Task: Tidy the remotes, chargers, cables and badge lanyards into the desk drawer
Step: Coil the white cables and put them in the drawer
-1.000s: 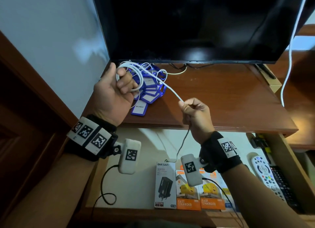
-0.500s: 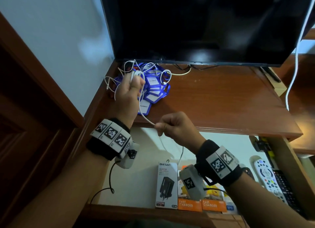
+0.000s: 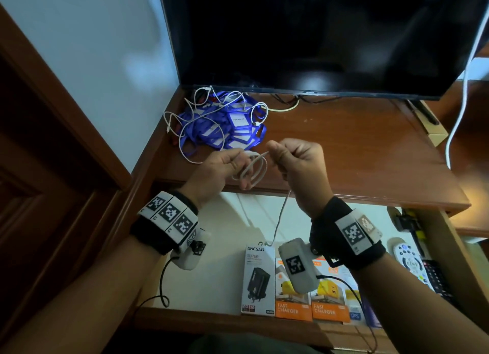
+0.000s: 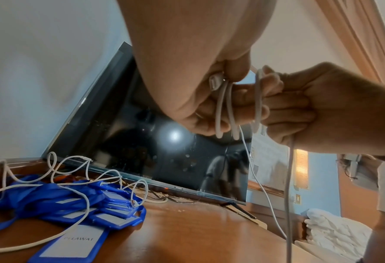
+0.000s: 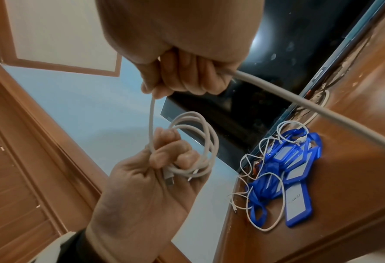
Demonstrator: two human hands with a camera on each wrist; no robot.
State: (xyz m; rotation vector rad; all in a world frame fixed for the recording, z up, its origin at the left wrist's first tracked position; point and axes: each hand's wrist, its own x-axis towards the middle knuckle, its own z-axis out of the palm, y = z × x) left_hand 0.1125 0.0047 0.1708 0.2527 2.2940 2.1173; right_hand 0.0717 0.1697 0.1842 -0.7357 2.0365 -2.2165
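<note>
A white cable (image 3: pixel 251 169) is wound in a few loops (image 5: pixel 200 142) that my left hand (image 3: pixel 225 165) pinches, plug end in the palm (image 4: pixel 215 82). My right hand (image 3: pixel 296 160) grips the same cable's free length, whose tail (image 3: pixel 280 216) hangs into the open drawer (image 3: pixel 211 247). Both hands hover over the desk's front edge. Behind them a heap of blue badge lanyards (image 3: pixel 227 126) lies tangled with more thin white cables (image 3: pixel 180 120). In the drawer lie charger boxes (image 3: pixel 258 282) and remotes (image 3: pixel 412 261).
A dark TV screen (image 3: pixel 317 36) stands at the back of the wooden desk top (image 3: pixel 357 147). A white cord (image 3: pixel 460 110) hangs down at the right. A wooden door frame (image 3: pixel 53 142) borders the left.
Both hands have drawn back from the lanyard heap toward the desk's front edge. The cable now sits in loops in my left hand, and my right hand has come up close beside it.
</note>
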